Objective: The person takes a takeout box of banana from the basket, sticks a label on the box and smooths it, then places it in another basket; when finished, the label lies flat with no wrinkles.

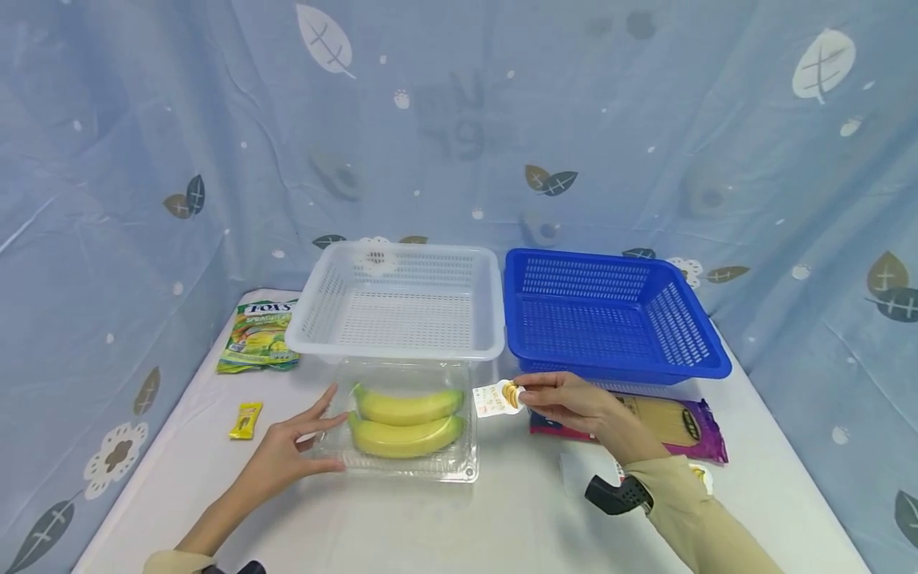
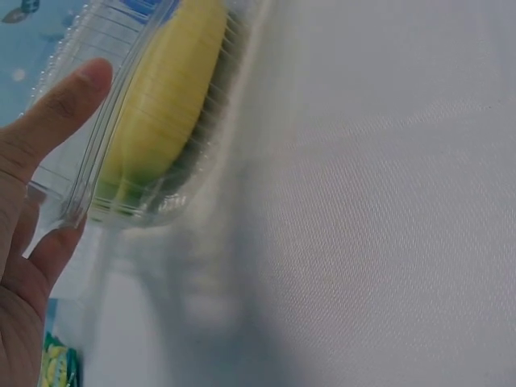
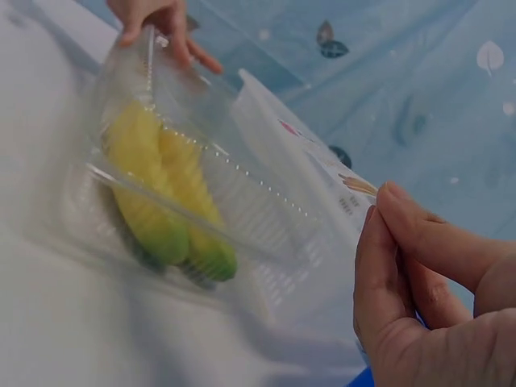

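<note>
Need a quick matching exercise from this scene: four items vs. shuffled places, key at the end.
Items
1. bananas
2. banana label
3. blue basket
4. yellow packet

Places
A. directly right of the white basket
B. just below the green Fox's bag in the head view
C. inside the clear container
D. pinched in the right grip

Pairs: 1-C, 2-D, 3-A, 4-B
</note>
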